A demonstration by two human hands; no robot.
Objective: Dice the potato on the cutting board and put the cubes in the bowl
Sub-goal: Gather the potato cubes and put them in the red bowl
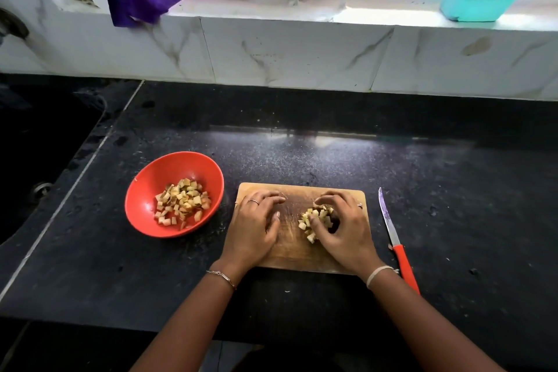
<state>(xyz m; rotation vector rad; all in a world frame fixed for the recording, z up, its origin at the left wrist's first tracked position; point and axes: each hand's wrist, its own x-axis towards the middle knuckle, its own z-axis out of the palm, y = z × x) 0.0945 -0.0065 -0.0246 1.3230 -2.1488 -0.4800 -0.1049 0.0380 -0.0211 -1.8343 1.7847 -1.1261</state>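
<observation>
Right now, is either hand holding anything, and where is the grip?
The right hand curls round the sides of the potato cubes piled on the cutting board. The left hand rests on the board, holding nothing.

On the black counter (302, 154) lay a wooden board (297, 254), and both hands were on it: the left hand (256, 226) rested flat with relaxed fingers, and the right hand (344, 232) curled its fingers round a small heap of cubes (314, 216). Left of the board stood a red bowl (145, 181) with more cubes inside. A knife (392, 235) with a red handle lay just right of the board, blade pointing away from the person.
</observation>
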